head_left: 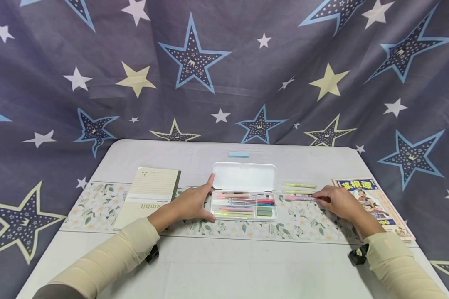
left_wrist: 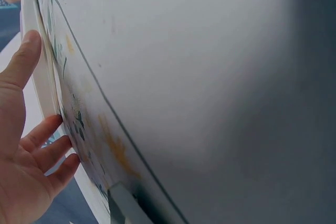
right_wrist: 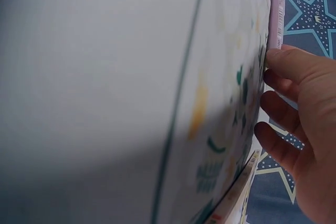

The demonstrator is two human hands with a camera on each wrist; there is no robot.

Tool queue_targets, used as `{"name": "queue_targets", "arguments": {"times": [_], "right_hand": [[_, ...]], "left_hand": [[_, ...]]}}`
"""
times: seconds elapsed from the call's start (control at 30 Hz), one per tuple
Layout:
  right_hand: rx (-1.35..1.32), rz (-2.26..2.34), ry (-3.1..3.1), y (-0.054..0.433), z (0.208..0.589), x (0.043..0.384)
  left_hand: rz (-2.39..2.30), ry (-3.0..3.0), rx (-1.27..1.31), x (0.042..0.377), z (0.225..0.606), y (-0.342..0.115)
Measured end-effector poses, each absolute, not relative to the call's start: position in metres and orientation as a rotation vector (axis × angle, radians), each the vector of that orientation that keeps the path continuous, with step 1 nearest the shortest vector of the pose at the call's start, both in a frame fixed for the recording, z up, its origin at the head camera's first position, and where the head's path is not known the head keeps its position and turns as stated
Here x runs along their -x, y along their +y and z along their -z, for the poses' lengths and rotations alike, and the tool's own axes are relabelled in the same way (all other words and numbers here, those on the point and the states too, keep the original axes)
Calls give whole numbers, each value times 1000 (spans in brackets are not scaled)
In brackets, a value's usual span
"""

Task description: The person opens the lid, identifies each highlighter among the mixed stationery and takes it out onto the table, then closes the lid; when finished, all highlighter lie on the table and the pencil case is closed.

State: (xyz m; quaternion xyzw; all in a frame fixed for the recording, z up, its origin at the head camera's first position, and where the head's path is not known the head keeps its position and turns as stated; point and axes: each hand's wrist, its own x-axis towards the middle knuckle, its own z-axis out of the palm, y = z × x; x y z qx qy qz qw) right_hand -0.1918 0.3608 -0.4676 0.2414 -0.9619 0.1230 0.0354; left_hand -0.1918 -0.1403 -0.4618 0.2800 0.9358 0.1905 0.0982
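Note:
A white pencil case [head_left: 244, 176] lies with its lid raised in the middle of the table, holding several pens and a small green-and-yellow block [head_left: 264, 211]. Against its left side rests my left hand [head_left: 194, 203], thumb and fingers spread out straight. In the left wrist view, the left thumb [left_wrist: 27, 59] lies along the case's edge. To the right of the case, my right hand [head_left: 338, 203] pinches the end of a pink-and-purple pen [head_left: 297, 198] between thumb and forefinger. Just beyond that pen lie a yellow-green pen [head_left: 295, 192] and a yellow pen [head_left: 300, 185].
A cream notebook [head_left: 151, 187] lies on the left, partly behind my left forearm. On the right, a colourful comic-style book [head_left: 374, 203] sits beside my right wrist. A light-blue block [head_left: 238, 154] is behind the case. A floral strip [head_left: 224, 228] crosses the table.

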Motion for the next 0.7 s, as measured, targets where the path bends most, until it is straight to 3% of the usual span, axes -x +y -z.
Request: {"name": "queue_targets", "arguments": {"times": [0.7], "right_hand": [[-765,-279,-2903,353,449,196]], "left_hand": [[-569,2763,-812,191,460,-139]]}}
